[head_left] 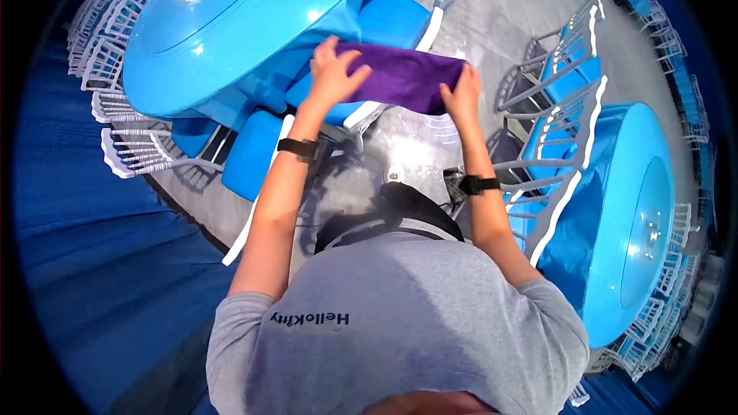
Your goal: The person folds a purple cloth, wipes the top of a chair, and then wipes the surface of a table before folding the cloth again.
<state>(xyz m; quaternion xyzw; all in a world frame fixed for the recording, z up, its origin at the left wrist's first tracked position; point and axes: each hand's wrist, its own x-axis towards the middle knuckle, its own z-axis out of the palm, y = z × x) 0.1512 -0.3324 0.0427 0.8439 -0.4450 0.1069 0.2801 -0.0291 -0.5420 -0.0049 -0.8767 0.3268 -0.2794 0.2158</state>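
Observation:
A purple cloth (407,77) is stretched out between my two hands, in front of my body and above the floor. My left hand (333,75) grips its left end, with some fingers spread. At the cloth's right end, my right hand (463,94) has its fingers closed on the edge. Each wrist wears a black band. Below the cloth lies clear, shiny plastic (419,138), close to my legs.
A round table with a blue cover (254,23) stands at the upper left, another (615,223) at the right. White chairs with blue seats (254,154) surround them. Blue drapery (92,261) hangs at the left. Grey floor (507,0) shows between the tables.

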